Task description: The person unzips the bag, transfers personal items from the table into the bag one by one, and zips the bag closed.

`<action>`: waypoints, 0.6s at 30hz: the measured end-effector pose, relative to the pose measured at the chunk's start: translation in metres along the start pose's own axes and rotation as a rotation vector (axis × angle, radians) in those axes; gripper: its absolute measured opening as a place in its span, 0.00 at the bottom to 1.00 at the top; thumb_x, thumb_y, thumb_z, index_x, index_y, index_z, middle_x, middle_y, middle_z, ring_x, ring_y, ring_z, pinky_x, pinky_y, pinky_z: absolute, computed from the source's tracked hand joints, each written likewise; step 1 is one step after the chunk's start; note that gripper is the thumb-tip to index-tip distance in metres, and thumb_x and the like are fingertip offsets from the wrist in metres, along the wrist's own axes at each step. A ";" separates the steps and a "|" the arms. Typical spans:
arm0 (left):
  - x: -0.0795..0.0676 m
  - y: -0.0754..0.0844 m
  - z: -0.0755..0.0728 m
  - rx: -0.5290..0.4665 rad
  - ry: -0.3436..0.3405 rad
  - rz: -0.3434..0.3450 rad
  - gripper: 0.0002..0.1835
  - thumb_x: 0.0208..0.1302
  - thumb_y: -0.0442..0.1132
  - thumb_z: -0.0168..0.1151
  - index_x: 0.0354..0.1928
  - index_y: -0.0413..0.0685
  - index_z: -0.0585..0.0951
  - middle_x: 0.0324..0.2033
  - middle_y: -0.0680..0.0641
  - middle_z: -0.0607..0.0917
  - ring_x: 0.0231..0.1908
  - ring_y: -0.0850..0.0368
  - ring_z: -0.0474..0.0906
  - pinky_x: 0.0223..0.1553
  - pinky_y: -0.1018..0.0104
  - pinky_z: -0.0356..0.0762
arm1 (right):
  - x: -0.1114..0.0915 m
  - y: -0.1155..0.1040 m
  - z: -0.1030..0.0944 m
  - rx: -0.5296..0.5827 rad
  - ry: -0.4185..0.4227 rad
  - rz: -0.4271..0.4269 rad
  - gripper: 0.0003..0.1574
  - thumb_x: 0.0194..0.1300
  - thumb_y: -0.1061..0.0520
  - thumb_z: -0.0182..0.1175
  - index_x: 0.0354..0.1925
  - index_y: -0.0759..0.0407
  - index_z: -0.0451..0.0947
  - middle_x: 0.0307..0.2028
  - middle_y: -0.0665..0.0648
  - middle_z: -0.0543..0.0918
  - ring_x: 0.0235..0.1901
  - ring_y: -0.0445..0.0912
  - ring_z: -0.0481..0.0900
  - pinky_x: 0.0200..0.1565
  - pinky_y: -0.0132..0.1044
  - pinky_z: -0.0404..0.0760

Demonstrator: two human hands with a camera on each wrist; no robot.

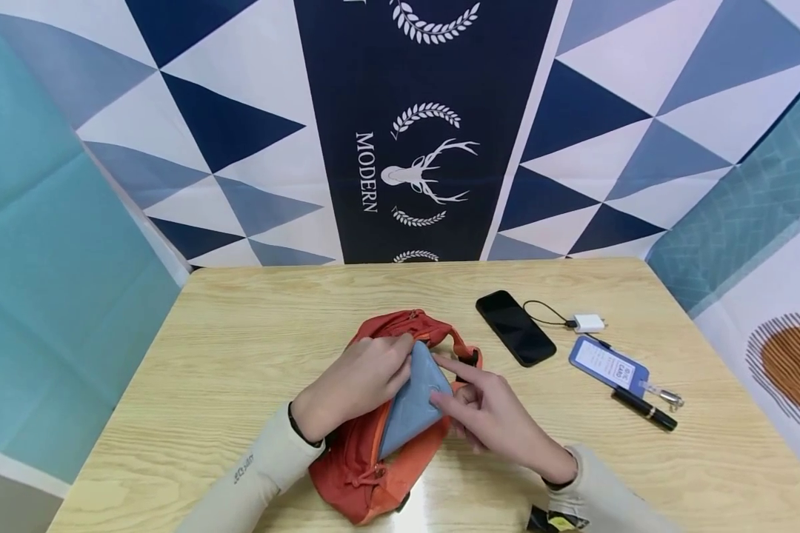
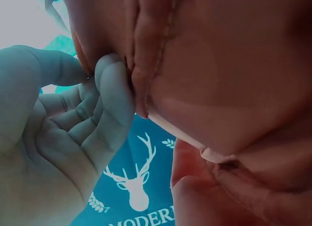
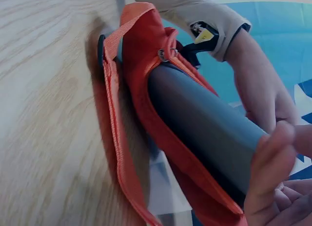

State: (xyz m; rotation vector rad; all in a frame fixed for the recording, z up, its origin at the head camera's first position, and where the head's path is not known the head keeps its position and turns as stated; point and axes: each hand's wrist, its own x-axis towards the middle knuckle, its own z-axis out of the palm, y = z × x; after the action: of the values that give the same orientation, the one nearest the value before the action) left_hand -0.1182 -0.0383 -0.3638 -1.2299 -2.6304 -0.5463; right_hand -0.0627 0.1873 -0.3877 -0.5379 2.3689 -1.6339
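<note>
A red waist bag with orange trim lies tilted on the table, its zipped pocket gaping. Out of that pocket sticks a smooth blue-grey case; its lower part is hidden inside. My left hand pinches the bag's fabric at the pocket edge, between thumb and fingers in the left wrist view. On the other side, my right hand holds the case near its upper end, thumb on its face and index finger along its edge. The right wrist view shows the case between the zipper's two sides.
Right of the bag lie a black phone, a white charger plug with a short black cable, a blue card holder with a metal clip, and a black pen. The wooden table ends at a patterned cloth wall.
</note>
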 end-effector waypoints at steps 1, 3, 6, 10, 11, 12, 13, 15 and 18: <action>0.000 0.001 0.001 0.018 0.001 0.013 0.05 0.72 0.34 0.52 0.35 0.45 0.72 0.17 0.55 0.64 0.16 0.65 0.64 0.18 0.74 0.60 | -0.001 0.000 0.000 0.013 -0.013 0.002 0.33 0.72 0.48 0.60 0.71 0.48 0.66 0.13 0.54 0.74 0.05 0.45 0.70 0.10 0.40 0.72; -0.001 0.003 0.002 0.047 0.006 0.030 0.05 0.72 0.34 0.53 0.35 0.44 0.72 0.18 0.56 0.64 0.15 0.65 0.63 0.18 0.74 0.59 | -0.001 0.000 0.001 0.018 -0.027 0.008 0.34 0.73 0.47 0.59 0.72 0.48 0.64 0.14 0.54 0.74 0.06 0.46 0.72 0.12 0.41 0.74; -0.001 0.004 0.004 0.067 0.014 0.054 0.06 0.71 0.34 0.52 0.34 0.46 0.70 0.18 0.56 0.64 0.15 0.65 0.62 0.18 0.75 0.56 | 0.000 0.004 0.001 0.022 -0.040 0.032 0.34 0.74 0.47 0.57 0.73 0.50 0.61 0.14 0.54 0.75 0.07 0.47 0.73 0.14 0.42 0.75; -0.001 0.005 0.007 0.076 0.026 0.074 0.07 0.71 0.34 0.53 0.32 0.47 0.69 0.18 0.56 0.64 0.15 0.66 0.61 0.18 0.75 0.55 | 0.003 0.010 0.001 0.021 -0.021 0.069 0.34 0.73 0.46 0.58 0.71 0.51 0.63 0.15 0.56 0.77 0.07 0.49 0.73 0.13 0.42 0.75; -0.001 0.006 0.007 0.079 0.027 0.073 0.07 0.70 0.34 0.53 0.32 0.47 0.69 0.18 0.56 0.64 0.15 0.66 0.61 0.18 0.75 0.55 | 0.004 0.011 0.001 0.031 -0.008 0.086 0.33 0.73 0.45 0.58 0.70 0.52 0.65 0.15 0.56 0.77 0.07 0.49 0.74 0.13 0.43 0.75; -0.001 0.006 0.007 0.085 0.027 0.071 0.07 0.70 0.34 0.53 0.32 0.47 0.69 0.18 0.56 0.64 0.15 0.66 0.61 0.18 0.75 0.56 | 0.004 0.012 0.001 0.051 0.004 0.108 0.32 0.72 0.45 0.59 0.67 0.55 0.66 0.15 0.56 0.77 0.07 0.48 0.73 0.13 0.43 0.75; -0.001 0.007 0.007 0.094 0.026 0.071 0.07 0.71 0.35 0.54 0.32 0.47 0.69 0.18 0.56 0.64 0.15 0.66 0.61 0.18 0.75 0.56 | 0.005 0.013 0.001 0.073 0.017 0.132 0.31 0.72 0.45 0.60 0.65 0.57 0.67 0.16 0.56 0.77 0.07 0.48 0.73 0.12 0.43 0.75; -0.001 0.009 0.007 0.107 0.021 0.077 0.07 0.71 0.35 0.55 0.33 0.47 0.70 0.19 0.56 0.64 0.15 0.65 0.62 0.17 0.75 0.57 | 0.005 0.013 0.001 0.131 0.042 0.180 0.29 0.71 0.46 0.61 0.59 0.63 0.69 0.16 0.57 0.78 0.07 0.46 0.73 0.12 0.43 0.74; -0.001 0.012 0.006 0.121 0.012 0.089 0.06 0.71 0.36 0.55 0.34 0.46 0.71 0.19 0.55 0.65 0.15 0.64 0.62 0.16 0.74 0.58 | 0.003 0.011 0.001 0.193 0.068 0.203 0.28 0.70 0.47 0.62 0.53 0.67 0.69 0.16 0.57 0.78 0.08 0.45 0.72 0.12 0.41 0.73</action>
State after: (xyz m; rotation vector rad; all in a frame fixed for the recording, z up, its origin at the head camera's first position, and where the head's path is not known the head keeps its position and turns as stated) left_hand -0.1082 -0.0293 -0.3665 -1.2946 -2.5429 -0.3722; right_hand -0.0668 0.1884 -0.3981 -0.2023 2.1953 -1.7842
